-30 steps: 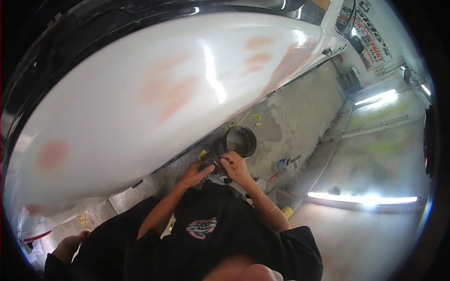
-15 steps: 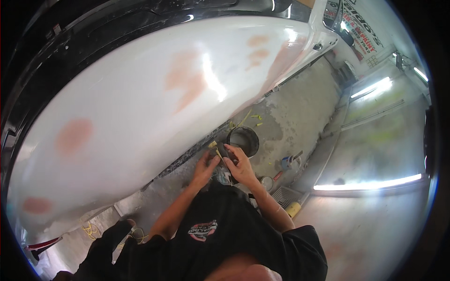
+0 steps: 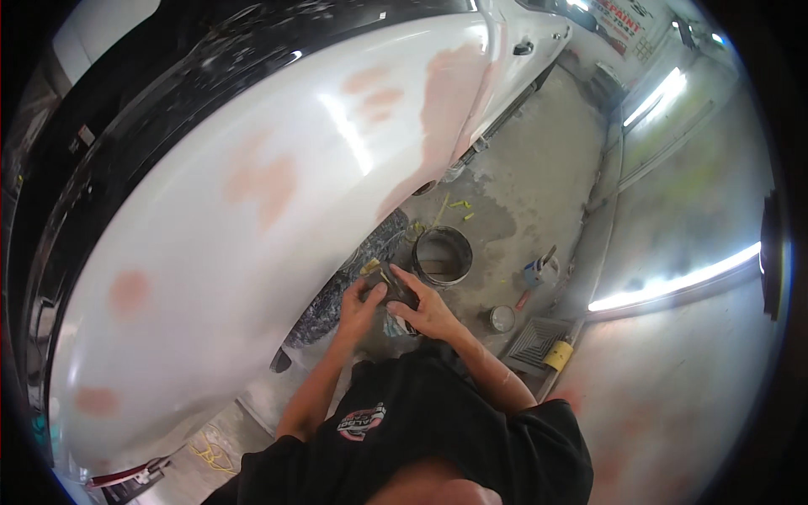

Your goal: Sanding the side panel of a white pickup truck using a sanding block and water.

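Note:
Both my hands are in front of my chest, above the floor and beside a white car's side panel [image 3: 194,227]. Between them is a small dark grey sheet that looks like sandpaper [image 3: 402,295], with a yellowish piece [image 3: 370,267] at its far left end. My left hand [image 3: 362,307] is closed on the near left side, thumb on top. My right hand [image 3: 425,310] grips the right side, fingers along the far edge. The panel carries several dull pinkish patches. Neither hand touches the car.
A dark bucket [image 3: 443,255] with greyish liquid stands just beyond my hands. Further right are a blue-and-white can [image 3: 541,271], a small round tin [image 3: 502,318], a floor grate [image 3: 539,343] and a yellow roll [image 3: 557,355]. A lit wall [image 3: 673,370] bounds the right side.
The view has swung, so the car sits further left and its wheel shows beside my hands. My fingers have shifted on the dark sheet, and more of it shows between them.

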Demonstrator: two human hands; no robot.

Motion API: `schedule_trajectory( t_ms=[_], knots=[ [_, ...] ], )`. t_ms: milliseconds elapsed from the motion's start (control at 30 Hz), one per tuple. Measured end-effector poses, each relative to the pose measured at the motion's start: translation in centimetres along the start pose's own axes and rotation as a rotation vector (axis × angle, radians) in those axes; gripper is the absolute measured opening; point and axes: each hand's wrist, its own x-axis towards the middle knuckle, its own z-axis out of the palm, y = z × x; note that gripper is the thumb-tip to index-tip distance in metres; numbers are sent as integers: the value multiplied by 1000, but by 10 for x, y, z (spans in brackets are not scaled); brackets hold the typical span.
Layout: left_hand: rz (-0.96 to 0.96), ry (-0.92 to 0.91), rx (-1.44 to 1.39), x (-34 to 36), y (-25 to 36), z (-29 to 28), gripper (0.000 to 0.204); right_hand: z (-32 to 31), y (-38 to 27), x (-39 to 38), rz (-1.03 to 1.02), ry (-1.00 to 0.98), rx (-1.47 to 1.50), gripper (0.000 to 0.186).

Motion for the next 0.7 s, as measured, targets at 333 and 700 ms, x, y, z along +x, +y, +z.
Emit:
schedule_trajectory(
  t_ms=[333,700],
  knots=[
    [172,-91,861,55,79,73,32,-103,53,43,-45,309,192,69],
    [1154,9,2130,266,295,173,33,-192,162,217,-55,919,177,66]
  ],
)
